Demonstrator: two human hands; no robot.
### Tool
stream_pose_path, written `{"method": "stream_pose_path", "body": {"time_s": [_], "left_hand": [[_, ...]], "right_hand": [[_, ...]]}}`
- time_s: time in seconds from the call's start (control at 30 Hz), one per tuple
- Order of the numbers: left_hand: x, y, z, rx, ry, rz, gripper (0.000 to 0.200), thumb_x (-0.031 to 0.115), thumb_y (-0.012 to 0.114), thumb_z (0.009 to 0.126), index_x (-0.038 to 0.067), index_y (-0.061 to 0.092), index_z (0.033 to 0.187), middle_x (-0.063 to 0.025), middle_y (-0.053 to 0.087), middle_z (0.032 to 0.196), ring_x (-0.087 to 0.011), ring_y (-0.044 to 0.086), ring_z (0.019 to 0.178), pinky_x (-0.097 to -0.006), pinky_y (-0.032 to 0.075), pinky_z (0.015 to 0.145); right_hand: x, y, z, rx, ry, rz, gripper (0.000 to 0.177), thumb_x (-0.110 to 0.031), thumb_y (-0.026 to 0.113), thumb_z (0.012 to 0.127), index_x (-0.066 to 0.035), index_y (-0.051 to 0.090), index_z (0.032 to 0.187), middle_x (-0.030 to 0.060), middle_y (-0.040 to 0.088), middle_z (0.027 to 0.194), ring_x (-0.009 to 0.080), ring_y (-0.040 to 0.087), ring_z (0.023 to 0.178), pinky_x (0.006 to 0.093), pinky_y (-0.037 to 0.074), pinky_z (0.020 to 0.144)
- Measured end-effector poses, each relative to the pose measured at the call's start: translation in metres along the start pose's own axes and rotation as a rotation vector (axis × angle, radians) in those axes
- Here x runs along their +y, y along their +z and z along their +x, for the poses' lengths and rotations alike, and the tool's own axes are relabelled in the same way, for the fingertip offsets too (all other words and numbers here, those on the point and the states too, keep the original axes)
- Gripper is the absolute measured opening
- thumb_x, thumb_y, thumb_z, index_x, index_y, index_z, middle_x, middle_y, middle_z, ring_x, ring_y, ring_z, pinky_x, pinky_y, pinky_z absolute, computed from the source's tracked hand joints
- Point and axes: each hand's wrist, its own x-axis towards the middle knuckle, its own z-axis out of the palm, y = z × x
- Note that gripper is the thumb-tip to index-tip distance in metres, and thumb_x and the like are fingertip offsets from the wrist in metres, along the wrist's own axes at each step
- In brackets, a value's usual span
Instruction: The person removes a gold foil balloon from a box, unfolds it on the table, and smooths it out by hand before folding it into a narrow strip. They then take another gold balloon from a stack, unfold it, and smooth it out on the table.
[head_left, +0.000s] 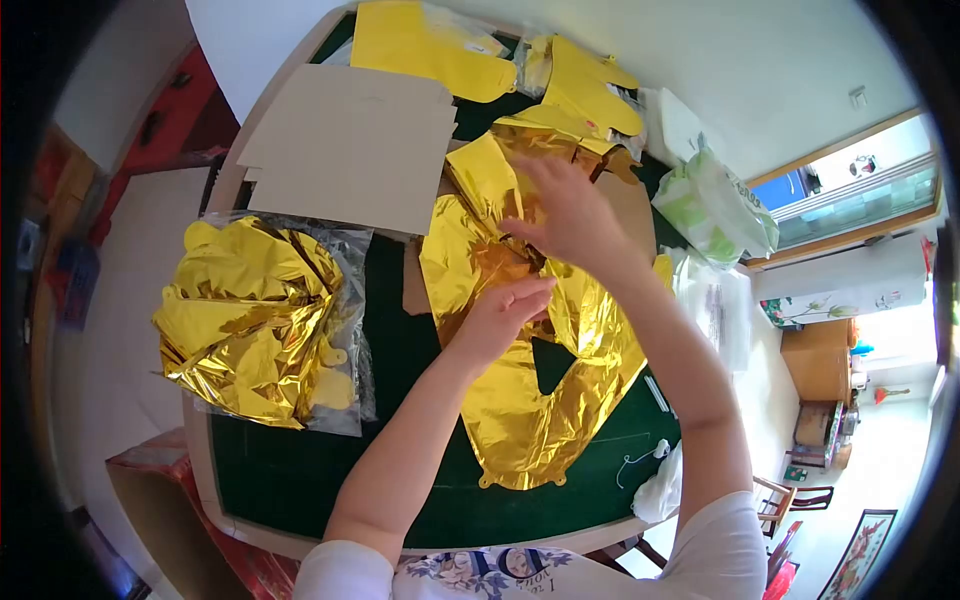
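Presently, left grip [503,318] low over the middle of the large gold foil piece [545,440]; fingers bent and bunched close together, tips pointing right. Can't tell whether foil is pinched between them. Right grip [572,212] farther out, above the foil's upper part; blurred, thumb and fingers spread apart, palm downward. Contact with the foil unclear.

Large foil piece lies flat and creased near the middle of the tabletop [285,470], with a gap through which the dark green surface shows. 2 small tabs on its near edge. Brown cardboard [628,205] under it, showing at both sides of the upper half.

Left of the foil, apart from it: crumpled gold foil bundle [250,325] on a clear plastic bag [352,395]. Beyond the bundle, a flat beige cardboard sheet [350,150], its right edge beside the large foil piece.

Far end: 2 flat yellow pieces, the left yellow piece [430,50] and the right yellow piece [592,90], with clear wrapping around them.

Right side: white-and-green plastic bag [712,210]; nearer, clear plastic packaging [725,315]. Small white strips [657,394] lie just beside the foil. At the near right edge, a white bundle [660,488] with a thin white string [632,461] beside it.

Off the tabletop, lower left: a cardboard box [165,500].
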Motion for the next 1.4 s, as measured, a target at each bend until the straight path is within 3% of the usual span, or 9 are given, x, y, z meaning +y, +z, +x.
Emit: {"method": "stream_pose_path", "body": {"time_s": [0.23, 0.33, 0.5, 0.8, 1.03, 1.13, 1.23, 1.3, 1.4], "left_hand": [[-0.001, 0.003, -0.001, 0.012, -0.094, -0.048, 0.044, 0.027, 0.049, 0.1, 0.003, 0.048, 0.137, -0.0078, 0.049, 0.138, -0.0159, 0.044, 0.127, -0.0326, 0.033, 0.108], [0.002, 0.007, -0.002, 0.017, -0.114, -0.073, 0.044, 0.026, 0.048, 0.101, 0.003, 0.046, 0.138, -0.0091, 0.047, 0.14, -0.0169, 0.045, 0.128, -0.0328, 0.033, 0.108], [0.002, 0.006, -0.001, 0.018, -0.128, -0.081, 0.046, 0.024, 0.047, 0.1, 0.001, 0.043, 0.14, -0.0112, 0.046, 0.141, -0.0181, 0.045, 0.128, -0.0323, 0.034, 0.107], [0.006, 0.007, -0.002, 0.033, -0.13, -0.058, 0.049, 0.022, 0.05, 0.099, 0.0, 0.04, 0.141, -0.01, 0.048, 0.139, -0.0169, 0.046, 0.125, -0.0329, 0.035, 0.105], [-0.003, 0.003, 0.002, 0.086, -0.142, -0.16, 0.052, 0.021, 0.052, 0.098, 0.0, 0.037, 0.143, -0.0065, 0.05, 0.134, -0.0145, 0.048, 0.12, -0.0306, 0.035, 0.102], [-0.001, 0.007, 0.001, 0.127, -0.137, -0.157, 0.052, 0.021, 0.052, 0.098, 0.0, 0.038, 0.143, -0.0063, 0.049, 0.135, -0.0139, 0.046, 0.121, -0.03, 0.034, 0.101], [-0.008, 0.003, 0.003, 0.082, -0.129, -0.168, 0.052, 0.023, 0.053, 0.098, 0.0, 0.038, 0.143, -0.0066, 0.048, 0.137, -0.014, 0.045, 0.123, -0.0295, 0.034, 0.101], [-0.001, 0.005, 0.001, 0.09, -0.145, -0.141, 0.052, 0.023, 0.052, 0.098, 0.0, 0.038, 0.142, -0.0071, 0.046, 0.139, -0.0143, 0.045, 0.123, -0.0299, 0.034, 0.102], [0.002, 0.006, -0.001, 0.101, -0.127, -0.097, 0.051, 0.023, 0.052, 0.098, 0.0, 0.038, 0.142, -0.008, 0.044, 0.142, -0.0149, 0.045, 0.124, -0.0308, 0.034, 0.103]], "right_hand": [[0.016, 0.048, 0.0, -0.217, 0.207, -0.036, 0.018, -0.019, 0.057, 0.085, -0.008, 0.056, 0.099, 0.0146, 0.061, 0.092, 0.0348, 0.065, 0.088, 0.0459, 0.053, 0.07], [0.053, 0.026, 0.034, -0.019, 0.31, -0.118, 0.014, -0.014, 0.053, 0.086, -0.007, 0.059, 0.096, 0.0156, 0.064, 0.09, 0.0321, 0.067, 0.074, 0.0444, 0.054, 0.064], [0.13, -0.067, 0.093, 0.446, 0.606, 0.607, 0.02, -0.013, 0.057, 0.091, -0.003, 0.056, 0.108, 0.0091, 0.067, 0.085, 0.0174, 0.068, 0.063, 0.0311, 0.052, 0.047], [0.173, -0.118, 0.114, 0.791, 0.34, -0.071, 0.023, -0.023, 0.055, 0.091, -0.009, 0.057, 0.108, 0.0167, 0.068, 0.096, 0.0391, 0.064, 0.089, 0.0468, 0.048, 0.078], [0.196, -0.17, 0.145, 1.033, 0.177, -0.209, 0.031, -0.029, 0.052, 0.094, -0.009, 0.057, 0.117, 0.0142, 0.067, 0.107, 0.0341, 0.063, 0.099, 0.0434, 0.049, 0.082], [0.177, -0.179, 0.155, 1.094, 0.051, -0.052, 0.032, -0.011, 0.05, 0.094, -0.004, 0.054, 0.126, 0.0236, 0.064, 0.109, 0.0335, 0.063, 0.099, 0.041, 0.048, 0.082], [0.183, -0.171, 0.164, 0.949, -0.088, -0.276, 0.026, -0.008, 0.05, 0.093, -0.003, 0.059, 0.118, 0.0209, 0.067, 0.099, 0.0365, 0.063, 0.091, 0.0427, 0.049, 0.078], [0.16, -0.144, 0.147, 0.663, 0.09, -0.083, 0.019, -0.006, 0.054, 0.09, -0.004, 0.063, 0.107, 0.0195, 0.068, 0.091, 0.0334, 0.064, 0.081, 0.0413, 0.05, 0.071], [0.195, -0.071, 0.132, 0.436, -0.12, -0.431, 0.029, -0.005, 0.046, 0.09, -0.012, 0.053, 0.118, 0.0148, 0.062, 0.114, 0.0349, 0.065, 0.09, 0.0438, 0.055, 0.074]]}}
